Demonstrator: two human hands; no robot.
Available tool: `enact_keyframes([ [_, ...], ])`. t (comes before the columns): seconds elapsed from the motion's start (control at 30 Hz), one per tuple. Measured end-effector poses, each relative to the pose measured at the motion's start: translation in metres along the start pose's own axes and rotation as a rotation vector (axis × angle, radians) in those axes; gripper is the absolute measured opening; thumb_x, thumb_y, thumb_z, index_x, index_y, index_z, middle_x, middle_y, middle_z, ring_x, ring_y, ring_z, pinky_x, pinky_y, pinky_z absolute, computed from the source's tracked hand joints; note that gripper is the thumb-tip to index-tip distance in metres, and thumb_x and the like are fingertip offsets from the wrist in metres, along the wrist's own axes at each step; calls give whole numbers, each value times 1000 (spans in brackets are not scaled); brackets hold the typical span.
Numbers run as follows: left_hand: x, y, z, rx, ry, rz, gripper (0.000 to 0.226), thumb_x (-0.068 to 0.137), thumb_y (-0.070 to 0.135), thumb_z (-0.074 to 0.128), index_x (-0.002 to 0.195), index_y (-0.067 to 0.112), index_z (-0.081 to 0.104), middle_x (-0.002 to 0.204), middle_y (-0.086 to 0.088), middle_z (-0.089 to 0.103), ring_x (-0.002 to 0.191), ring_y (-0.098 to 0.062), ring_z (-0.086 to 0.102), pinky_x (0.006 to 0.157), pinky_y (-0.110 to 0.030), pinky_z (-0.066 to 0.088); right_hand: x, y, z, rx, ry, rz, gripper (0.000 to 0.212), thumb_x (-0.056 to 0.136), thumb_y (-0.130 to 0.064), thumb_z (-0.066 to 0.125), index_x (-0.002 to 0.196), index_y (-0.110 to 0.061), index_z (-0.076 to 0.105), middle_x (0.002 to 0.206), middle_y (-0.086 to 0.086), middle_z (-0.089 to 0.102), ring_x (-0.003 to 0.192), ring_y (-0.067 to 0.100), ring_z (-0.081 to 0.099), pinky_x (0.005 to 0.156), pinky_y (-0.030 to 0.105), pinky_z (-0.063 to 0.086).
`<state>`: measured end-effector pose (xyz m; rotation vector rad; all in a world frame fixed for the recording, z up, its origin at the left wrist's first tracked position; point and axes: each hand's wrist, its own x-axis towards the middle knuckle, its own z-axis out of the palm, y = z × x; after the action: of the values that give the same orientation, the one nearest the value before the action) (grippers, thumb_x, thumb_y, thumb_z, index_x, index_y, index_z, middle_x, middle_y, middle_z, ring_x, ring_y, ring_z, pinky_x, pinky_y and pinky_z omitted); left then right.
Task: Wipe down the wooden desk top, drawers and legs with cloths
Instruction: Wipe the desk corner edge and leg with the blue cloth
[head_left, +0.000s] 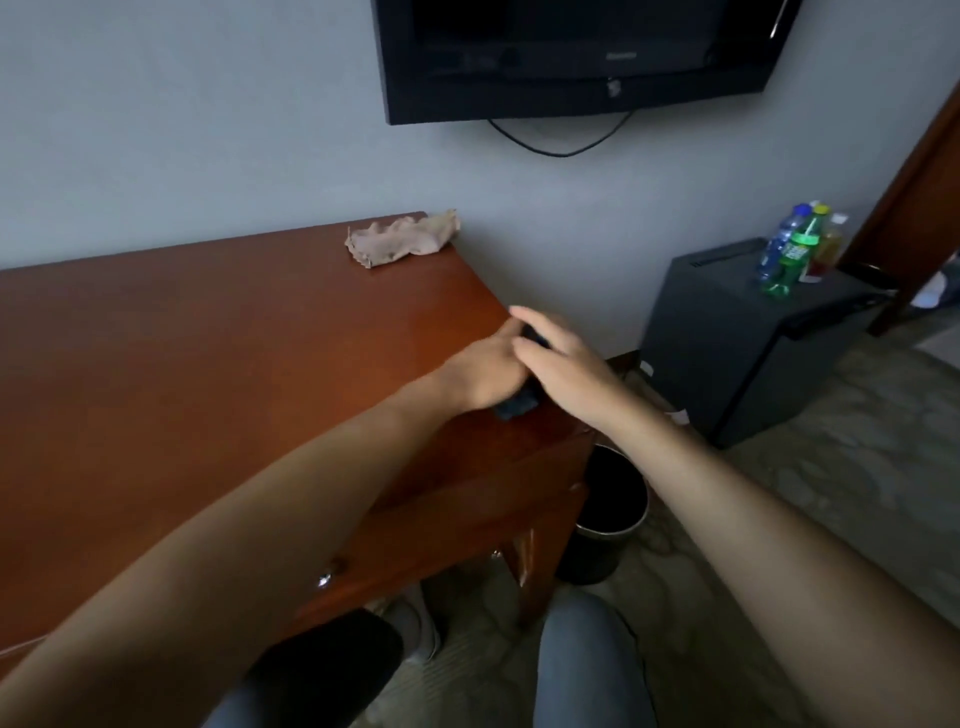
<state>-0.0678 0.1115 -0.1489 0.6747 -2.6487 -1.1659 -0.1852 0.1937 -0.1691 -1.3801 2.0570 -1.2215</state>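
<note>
A reddish wooden desk (208, 353) fills the left of the head view, with a drawer front and metal knob (327, 577) below its near edge. My left hand (483, 374) lies near the desk's right edge, fingers curled on a dark blue cloth (519, 405) that shows under it. My right hand (556, 358) reaches over from the right and touches the same cloth and my left hand, fingers fairly straight. A crumpled tan cloth (400, 239) lies apart at the desk's far right corner.
A black waste bin (613, 514) stands on the carpet beside the desk's right leg (530, 571). A dark cabinet (743, 338) to the right carries several bottles (795, 249). A black TV (571, 57) hangs on the wall above. My knees are below the desk edge.
</note>
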Motion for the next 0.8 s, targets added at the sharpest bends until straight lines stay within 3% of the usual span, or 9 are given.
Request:
enact_keyframes([
  [0.07,-19,-19,-23,-162,67,3,38,103,10,42,140,13,53,109,-1,71,87,3,70,82,-24,57,9,-22,19,-76,-110,-17,68,93,-66,52,152,-34,44,161,-7,38,148,14,34,117,34,30],
  [0.13,-38,-50,-43,-116,122,-106,52,103,34,42,154,23,43,131,-2,68,115,-10,68,102,-31,50,25,-31,35,-142,-249,10,91,87,-80,50,159,-29,32,166,-6,29,151,15,27,118,36,27],
  [0.17,-49,-62,-49,72,148,-190,57,104,42,36,159,28,34,150,-2,57,135,-18,55,116,-38,38,32,-34,43,-207,-312,-14,97,85,-82,50,161,-26,27,168,-5,24,153,16,23,120,38,25],
  [0.23,-60,-84,-49,472,216,-284,60,108,41,26,165,25,17,170,1,25,156,-16,22,128,-35,10,54,-36,64,-358,-357,-137,95,87,-78,52,160,-23,28,168,-1,21,155,19,19,124,41,22],
  [0.33,-51,-92,-46,550,268,-281,71,103,47,20,166,18,8,173,0,9,159,-12,6,129,-35,1,96,-33,81,-390,-383,-248,70,92,-68,57,148,-27,48,160,0,37,147,19,34,120,38,29],
  [0.43,-41,-100,-48,639,214,-328,73,104,60,21,166,24,9,174,3,2,159,-13,-1,129,-40,-2,137,-25,70,-396,-226,-212,49,92,-55,64,128,-22,62,135,2,58,126,23,56,102,33,44],
  [0.5,-40,-101,-49,675,189,-333,71,104,63,21,166,30,10,173,4,0,159,-15,-2,129,-43,-2,153,-12,56,-506,-73,-107,35,97,-43,60,121,-18,63,129,9,58,121,31,58,95,35,45],
  [0.6,-42,-100,-47,679,188,-286,63,105,63,18,164,39,16,173,6,7,160,-18,3,129,-48,2,125,-2,50,-736,90,37,43,103,-44,47,131,-12,57,133,18,54,122,40,55,99,42,44],
  [0.8,-52,-59,-28,709,126,-322,59,106,56,24,162,37,24,172,8,13,158,-32,11,124,-64,10,-21,20,43,-793,510,-116,54,101,-54,41,108,-6,64,105,22,61,95,42,60,79,45,48],
])
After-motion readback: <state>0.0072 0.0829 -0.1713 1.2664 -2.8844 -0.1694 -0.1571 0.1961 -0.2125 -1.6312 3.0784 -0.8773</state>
